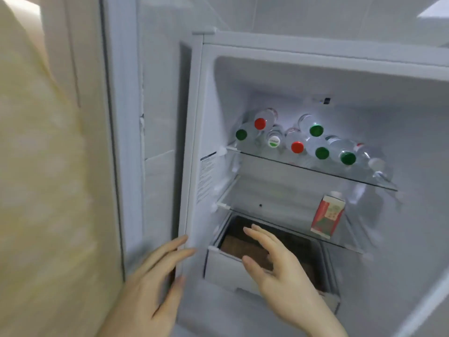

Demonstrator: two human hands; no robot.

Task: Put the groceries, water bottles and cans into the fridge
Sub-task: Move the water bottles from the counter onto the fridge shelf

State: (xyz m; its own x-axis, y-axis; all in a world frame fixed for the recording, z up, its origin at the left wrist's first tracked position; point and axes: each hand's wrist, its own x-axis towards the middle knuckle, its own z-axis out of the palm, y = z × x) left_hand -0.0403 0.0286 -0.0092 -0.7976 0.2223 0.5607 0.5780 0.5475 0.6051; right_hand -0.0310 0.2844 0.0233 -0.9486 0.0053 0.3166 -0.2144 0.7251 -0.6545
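The white fridge (206,122) stands open in front of me. Several water bottles (313,142) with red and green caps lie on the top glass shelf. A red and white carton (326,217) stands on the middle shelf at the right. The bottom drawer (226,266) is pulled out, with something brown inside. My left hand (150,283) rests with fingers spread against the fridge's left front edge. My right hand (279,263) hovers open over the drawer, holding nothing.
A pale yellow surface (48,190) fills the left of the view, close to my left arm. A white wall (160,93) lies between it and the fridge. The fridge door's edge (422,310) shows at the lower right.
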